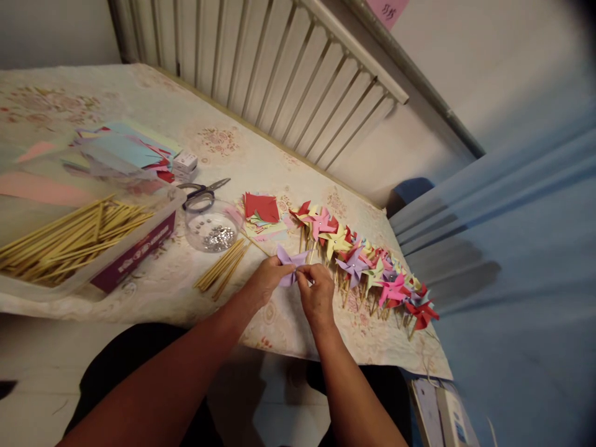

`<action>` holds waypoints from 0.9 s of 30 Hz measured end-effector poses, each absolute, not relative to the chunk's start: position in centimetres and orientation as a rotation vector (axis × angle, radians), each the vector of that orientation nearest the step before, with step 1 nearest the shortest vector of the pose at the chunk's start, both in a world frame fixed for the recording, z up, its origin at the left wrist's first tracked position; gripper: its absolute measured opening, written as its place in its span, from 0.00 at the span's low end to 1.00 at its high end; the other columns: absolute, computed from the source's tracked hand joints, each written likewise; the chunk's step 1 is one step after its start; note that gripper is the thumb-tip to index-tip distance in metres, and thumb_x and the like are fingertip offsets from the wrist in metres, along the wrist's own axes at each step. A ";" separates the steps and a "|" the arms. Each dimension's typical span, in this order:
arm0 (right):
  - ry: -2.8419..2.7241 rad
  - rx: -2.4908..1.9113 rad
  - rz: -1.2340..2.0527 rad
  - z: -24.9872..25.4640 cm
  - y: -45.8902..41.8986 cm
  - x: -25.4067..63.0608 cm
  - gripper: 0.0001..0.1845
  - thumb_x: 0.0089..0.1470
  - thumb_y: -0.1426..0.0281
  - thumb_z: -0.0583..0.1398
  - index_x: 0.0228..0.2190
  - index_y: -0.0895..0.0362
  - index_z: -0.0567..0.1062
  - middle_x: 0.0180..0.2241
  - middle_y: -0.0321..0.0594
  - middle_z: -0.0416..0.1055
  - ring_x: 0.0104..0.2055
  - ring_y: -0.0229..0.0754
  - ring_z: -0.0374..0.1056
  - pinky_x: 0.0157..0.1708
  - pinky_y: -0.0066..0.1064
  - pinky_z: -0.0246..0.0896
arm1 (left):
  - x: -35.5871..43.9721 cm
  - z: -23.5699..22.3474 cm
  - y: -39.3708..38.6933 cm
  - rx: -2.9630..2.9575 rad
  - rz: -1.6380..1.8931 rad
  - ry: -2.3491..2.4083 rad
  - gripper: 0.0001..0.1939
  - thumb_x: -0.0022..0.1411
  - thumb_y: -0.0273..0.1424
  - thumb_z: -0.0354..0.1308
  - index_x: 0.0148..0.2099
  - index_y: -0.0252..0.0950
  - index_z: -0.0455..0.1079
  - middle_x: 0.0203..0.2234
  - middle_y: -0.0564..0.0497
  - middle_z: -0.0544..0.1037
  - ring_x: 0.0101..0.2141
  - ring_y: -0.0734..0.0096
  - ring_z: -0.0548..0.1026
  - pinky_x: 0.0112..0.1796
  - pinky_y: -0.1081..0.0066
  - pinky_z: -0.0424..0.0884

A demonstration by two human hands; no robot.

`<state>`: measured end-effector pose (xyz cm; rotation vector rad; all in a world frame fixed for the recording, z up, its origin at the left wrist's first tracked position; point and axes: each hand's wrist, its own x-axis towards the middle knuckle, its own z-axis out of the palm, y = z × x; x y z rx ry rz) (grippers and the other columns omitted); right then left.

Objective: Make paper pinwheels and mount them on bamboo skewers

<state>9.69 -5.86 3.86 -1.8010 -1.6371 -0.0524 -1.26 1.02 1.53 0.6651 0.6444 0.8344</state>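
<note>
My left hand is closed on a light purple paper pinwheel, its thumb lying on the paper. At the pinwheel's centre, the thumb and forefinger of my right hand are pinched together; what is between them is too small to make out. Left of my hands lies a small bundle of thin wooden sticks. Behind that stands a clear round dish with many shiny metal pins in it. A stack of cut paper squares, red on top, lies just beyond my hands.
Several finished pinwheels on sticks crowd the table's right side. At the left are a plastic box of sticks, dark-handled scissors, small white boxes and coloured paper sheets. A radiator runs behind; a blue curtain hangs right.
</note>
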 end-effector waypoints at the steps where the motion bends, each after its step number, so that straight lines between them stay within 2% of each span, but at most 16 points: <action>1: -1.634 -1.798 -0.050 3.8 -5.9 9.7 0.08 0.57 0.70 0.58 0.29 0.57 0.75 0.28 0.38 0.69 0.34 0.41 0.63 0.37 0.32 0.57 | -1.3 1.6 1.0 0.668 0.834 0.646 0.14 0.42 0.29 0.66 0.35 0.29 0.75 0.25 0.51 0.79 0.26 0.72 0.73 0.31 0.73 0.66; 13: -1.635 -1.800 -0.060 3.3 -5.6 10.0 0.06 0.56 0.73 0.59 0.27 0.57 0.74 0.27 0.37 0.69 0.33 0.41 0.63 0.37 0.31 0.57 | -0.7 0.7 1.2 0.763 0.846 0.679 0.11 0.45 0.28 0.64 0.35 0.29 0.74 0.24 0.53 0.77 0.25 0.74 0.72 0.29 0.74 0.65; 23: -1.836 -1.905 -0.171 4.9 -5.6 10.0 0.08 0.57 0.73 0.58 0.27 0.56 0.75 0.28 0.40 0.70 0.35 0.43 0.63 0.37 0.33 0.55 | -0.1 -1.0 1.8 1.185 0.904 0.834 0.13 0.51 0.32 0.58 0.39 0.31 0.74 0.30 0.50 0.78 0.33 0.67 0.74 0.34 0.71 0.69; 27: -1.790 -1.893 -0.086 4.8 -5.2 10.2 0.08 0.55 0.73 0.58 0.26 0.56 0.75 0.28 0.39 0.71 0.35 0.42 0.64 0.37 0.32 0.56 | -0.1 -1.0 1.8 1.281 0.910 0.895 0.13 0.52 0.33 0.56 0.37 0.30 0.73 0.28 0.51 0.76 0.31 0.68 0.72 0.31 0.72 0.67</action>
